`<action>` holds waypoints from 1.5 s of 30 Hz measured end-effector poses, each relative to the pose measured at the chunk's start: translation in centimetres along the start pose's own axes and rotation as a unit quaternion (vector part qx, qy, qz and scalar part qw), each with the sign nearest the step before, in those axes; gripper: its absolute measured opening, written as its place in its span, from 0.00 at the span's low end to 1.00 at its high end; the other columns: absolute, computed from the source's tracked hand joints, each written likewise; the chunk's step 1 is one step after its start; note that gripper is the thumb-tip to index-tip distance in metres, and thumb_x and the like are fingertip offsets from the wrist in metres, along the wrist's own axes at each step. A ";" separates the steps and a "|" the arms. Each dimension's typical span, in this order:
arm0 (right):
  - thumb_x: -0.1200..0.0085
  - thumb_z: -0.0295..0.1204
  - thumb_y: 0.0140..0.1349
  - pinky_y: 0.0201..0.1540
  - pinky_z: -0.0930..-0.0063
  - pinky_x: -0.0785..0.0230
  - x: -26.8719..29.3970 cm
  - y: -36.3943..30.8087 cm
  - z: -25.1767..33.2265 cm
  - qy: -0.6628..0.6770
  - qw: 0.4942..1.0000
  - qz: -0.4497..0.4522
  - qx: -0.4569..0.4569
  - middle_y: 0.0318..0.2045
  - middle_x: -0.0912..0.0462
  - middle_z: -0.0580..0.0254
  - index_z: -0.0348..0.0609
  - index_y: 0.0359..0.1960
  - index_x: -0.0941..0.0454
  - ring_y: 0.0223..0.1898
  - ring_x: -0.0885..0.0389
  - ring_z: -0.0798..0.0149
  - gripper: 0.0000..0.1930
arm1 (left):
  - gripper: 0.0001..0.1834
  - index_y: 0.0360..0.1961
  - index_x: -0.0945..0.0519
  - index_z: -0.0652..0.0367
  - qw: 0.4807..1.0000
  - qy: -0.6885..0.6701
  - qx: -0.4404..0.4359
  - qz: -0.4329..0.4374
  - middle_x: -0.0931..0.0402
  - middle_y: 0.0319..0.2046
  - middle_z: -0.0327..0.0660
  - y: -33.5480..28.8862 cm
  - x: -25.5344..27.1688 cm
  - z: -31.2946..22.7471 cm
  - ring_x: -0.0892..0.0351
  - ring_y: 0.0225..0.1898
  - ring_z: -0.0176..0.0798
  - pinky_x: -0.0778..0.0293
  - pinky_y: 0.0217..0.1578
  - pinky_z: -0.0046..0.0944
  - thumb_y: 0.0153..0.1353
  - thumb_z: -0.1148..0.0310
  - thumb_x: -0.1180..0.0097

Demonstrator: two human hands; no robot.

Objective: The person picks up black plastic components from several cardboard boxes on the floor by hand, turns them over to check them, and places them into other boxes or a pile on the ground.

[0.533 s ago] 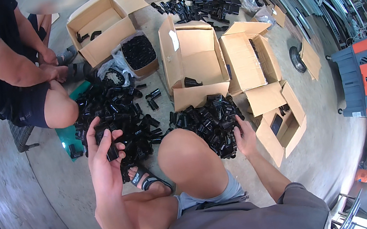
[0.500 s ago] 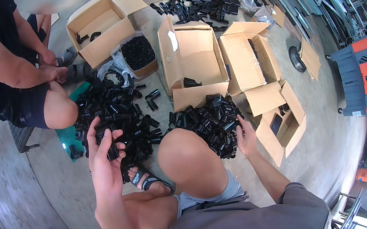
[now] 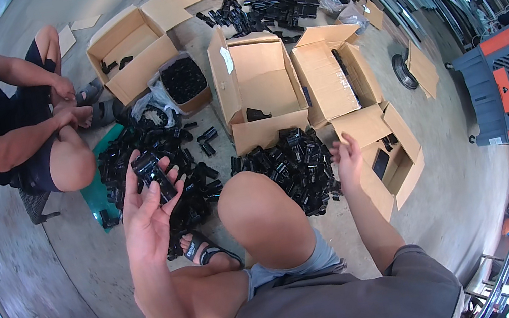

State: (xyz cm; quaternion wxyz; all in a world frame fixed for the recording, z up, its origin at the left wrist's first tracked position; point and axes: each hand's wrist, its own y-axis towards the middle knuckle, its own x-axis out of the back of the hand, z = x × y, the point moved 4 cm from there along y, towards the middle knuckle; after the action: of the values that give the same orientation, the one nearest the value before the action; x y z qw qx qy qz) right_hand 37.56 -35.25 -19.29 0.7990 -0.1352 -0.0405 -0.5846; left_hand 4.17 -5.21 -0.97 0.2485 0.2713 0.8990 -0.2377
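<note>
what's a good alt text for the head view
A person's left hand holds a black part before a pile of similar parts; the right hand, seemingly empty, is near an open cardboard box. A co-worker sits at left.

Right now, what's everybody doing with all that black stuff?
One person's left grip holds up a black piece near a pile of similar-looking ones. Their right grip is open, seemingly empty, beside a second black pile. Another person sits at the left of the first pile. Open cardboard boxes stand beyond the second pile.
</note>
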 end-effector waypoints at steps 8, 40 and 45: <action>0.52 0.34 0.74 0.41 0.77 0.29 -13.3 -4.4 23.0 0.078 0.951 0.287 0.088 0.38 0.17 0.65 0.42 0.53 0.22 0.38 0.19 0.73 0.13 | 0.41 0.73 0.42 0.55 1.000 -0.015 -0.009 0.014 0.26 0.56 0.49 0.9 -0.9 0.6 0.20 0.52 0.42 0.21 0.54 0.40 0.60 0.80 0.37; 0.34 0.27 0.61 0.33 0.81 0.33 -29.8 -11.6 22.5 0.063 0.837 0.541 -0.055 0.30 0.19 0.70 0.38 0.38 0.22 0.31 0.25 0.78 0.10 | 0.46 0.71 0.37 0.57 0.963 0.223 -0.137 -0.061 0.20 0.47 0.44 0.7 0.1 -2.7 0.20 0.48 0.35 0.19 0.51 0.38 0.50 0.84 0.30; 0.47 0.30 0.70 0.40 0.74 0.22 -29.5 -11.0 22.0 0.048 0.869 0.487 -0.075 0.40 0.15 0.57 0.41 0.45 0.28 0.40 0.15 0.66 0.08 | 0.44 0.69 0.33 0.55 0.949 0.257 -0.163 -0.079 0.22 0.51 0.48 1.1 0.0 -1.9 0.19 0.51 0.38 0.19 0.51 0.39 0.51 0.83 0.30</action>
State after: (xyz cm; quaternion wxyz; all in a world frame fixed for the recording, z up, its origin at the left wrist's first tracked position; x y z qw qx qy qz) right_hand 19.95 -5.30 -2.86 0.9707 -0.1690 0.1126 -0.1283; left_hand 4.21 -3.32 0.14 0.0307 0.2072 0.9774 -0.0290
